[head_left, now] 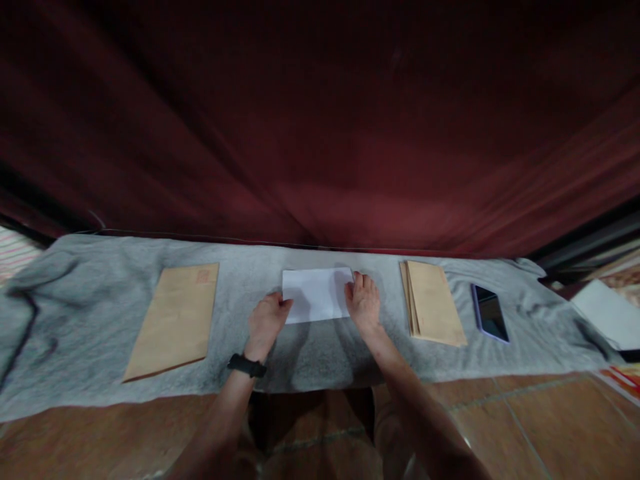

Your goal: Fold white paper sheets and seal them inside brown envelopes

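A white sheet of paper (318,295), wider than it is deep, lies in front of me on a grey cloth. My left hand (267,317), with a dark band on its wrist, pinches the paper's left edge between thumb and fingers. At the opposite edge, my right hand (363,300) grips the paper with its thumb on top and fingers curled behind. Whether it is one sheet or a folded one, I cannot tell. To the left lies a large brown envelope (177,317) with a reddish printed mark. On the right is a small stack of brown envelopes (434,301).
A phone (491,313) in a purple case lies right of the envelope stack. The grey cloth (310,363) covers the long surface. Behind it hangs a dark red curtain (320,133). A white flat object (607,313) is at the far right. Brown floor tiles (540,427) show below.
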`<state>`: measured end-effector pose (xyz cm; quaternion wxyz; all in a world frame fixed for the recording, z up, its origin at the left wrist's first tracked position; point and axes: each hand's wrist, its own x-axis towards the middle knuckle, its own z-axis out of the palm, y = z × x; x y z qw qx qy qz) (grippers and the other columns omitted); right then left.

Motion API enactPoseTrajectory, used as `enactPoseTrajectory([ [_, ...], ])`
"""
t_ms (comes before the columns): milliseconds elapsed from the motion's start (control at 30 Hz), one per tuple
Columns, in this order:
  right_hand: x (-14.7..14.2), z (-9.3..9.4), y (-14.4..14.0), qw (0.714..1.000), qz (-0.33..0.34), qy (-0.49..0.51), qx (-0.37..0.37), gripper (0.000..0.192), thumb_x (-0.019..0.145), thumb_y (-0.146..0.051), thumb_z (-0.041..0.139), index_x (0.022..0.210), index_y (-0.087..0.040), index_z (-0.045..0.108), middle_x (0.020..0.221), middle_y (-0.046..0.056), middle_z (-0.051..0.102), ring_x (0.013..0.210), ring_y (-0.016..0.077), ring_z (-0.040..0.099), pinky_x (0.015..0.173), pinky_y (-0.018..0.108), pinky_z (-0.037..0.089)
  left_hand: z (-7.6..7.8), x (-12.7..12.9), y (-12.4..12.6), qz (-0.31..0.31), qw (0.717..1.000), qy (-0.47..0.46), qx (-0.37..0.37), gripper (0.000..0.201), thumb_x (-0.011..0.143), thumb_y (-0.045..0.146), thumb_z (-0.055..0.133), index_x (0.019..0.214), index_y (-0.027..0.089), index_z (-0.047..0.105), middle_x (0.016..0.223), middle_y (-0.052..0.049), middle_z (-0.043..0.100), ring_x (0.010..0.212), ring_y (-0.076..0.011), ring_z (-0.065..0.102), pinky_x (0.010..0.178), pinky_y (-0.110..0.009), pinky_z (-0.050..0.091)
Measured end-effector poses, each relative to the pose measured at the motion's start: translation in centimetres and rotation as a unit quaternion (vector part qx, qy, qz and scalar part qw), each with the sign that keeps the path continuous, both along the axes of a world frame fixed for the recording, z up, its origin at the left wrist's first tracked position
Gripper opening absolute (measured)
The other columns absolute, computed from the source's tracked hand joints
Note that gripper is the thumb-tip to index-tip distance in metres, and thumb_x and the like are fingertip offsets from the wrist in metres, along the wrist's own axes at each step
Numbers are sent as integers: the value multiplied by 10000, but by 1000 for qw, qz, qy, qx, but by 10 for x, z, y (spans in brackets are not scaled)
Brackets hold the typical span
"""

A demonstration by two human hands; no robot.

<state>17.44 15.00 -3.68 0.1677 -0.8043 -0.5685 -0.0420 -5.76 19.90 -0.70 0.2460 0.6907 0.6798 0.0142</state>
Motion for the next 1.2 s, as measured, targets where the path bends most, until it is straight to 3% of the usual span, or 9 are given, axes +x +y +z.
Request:
enactPoseTrajectory([
  [167,-15,-13,3,985,135,39,100,389,1024,-283,449,1377,-140,530,1417,160,565,1287,276,530,1064,434,450,0,3,-1,1,999,32,9,311,966,425,515,1066,189,689,1022,-122,748,967,-268,707,725,-311,462],
  [300,-33,-28,2,971,220,51,83,457,1042,-308,429,1461,-134,482,1563,137,450,1451,249,398,1184,426,366,1,5,-2,-2,999,39,24,316,968,420,503,1079,191,689,1044,-131,750,991,-279,710,752,-322,480],
  [400,-40,-36,-2,974,219,34,44,498,1047,-341,443,1504,-146,451,1600,134,404,1498,255,338,1219,454,316,2,7,-5,-4,998,50,35,329,978,419,481,1087,182,682,1034,-138,751,984,-278,714,757,-320,489],
  [633,-45,-38,-4,981,193,9,6,522,1037,-352,474,1519,-152,445,1607,116,391,1497,272,347,1238,473,272,9,13,-16,3,992,92,91,364,991,413,455,1164,150,637,976,-154,748,942,-306,724,745,-340,503],
  [800,-46,-38,-5,983,183,8,1,518,1041,-342,459,1527,-167,434,1614,101,376,1503,268,337,1242,484,256,9,13,-17,24,995,35,94,375,980,413,484,1186,130,618,1053,-164,741,980,-298,723,773,-338,502],
  [1033,-45,-36,-5,982,189,7,-18,532,1047,-365,442,1542,-172,413,1624,99,349,1501,273,342,1244,484,251,-11,0,-1,58,996,-43,53,437,897,427,610,1227,145,568,1034,-144,749,997,-286,715,767,-319,492],
  [1200,-39,-31,-5,978,205,19,-32,523,1049,-363,442,1540,-184,417,1624,87,356,1508,258,329,1250,473,250,-29,-7,14,61,982,-177,-5,139,823,270,623,924,174,631,741,-39,704,720,-199,698,620,-258,471],
])
